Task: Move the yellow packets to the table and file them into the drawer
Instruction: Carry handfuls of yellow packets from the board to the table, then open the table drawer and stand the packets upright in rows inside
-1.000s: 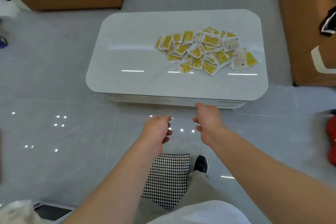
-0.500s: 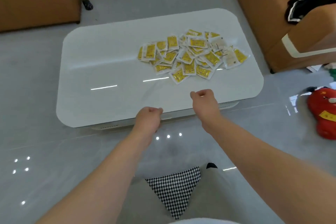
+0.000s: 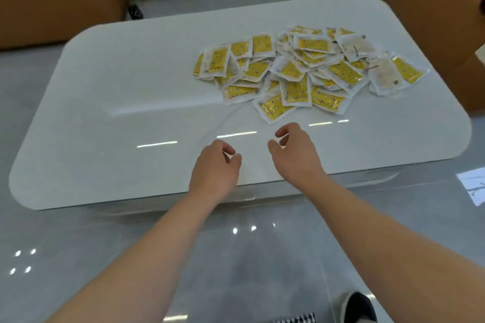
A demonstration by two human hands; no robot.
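Head view: yellow packets [image 3: 294,88] heaped loosely, white-edged, some seemingly face-down.

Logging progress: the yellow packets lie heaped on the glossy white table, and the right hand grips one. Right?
No. The yellow packets lie heaped on the glossy white table, but the right hand grips nothing; the head view shows it empty, short of the pile.

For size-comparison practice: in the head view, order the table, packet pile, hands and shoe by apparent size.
Largest first:
table
packet pile
left hand and right hand, alike
shoe, cut off by the frame, so unsure
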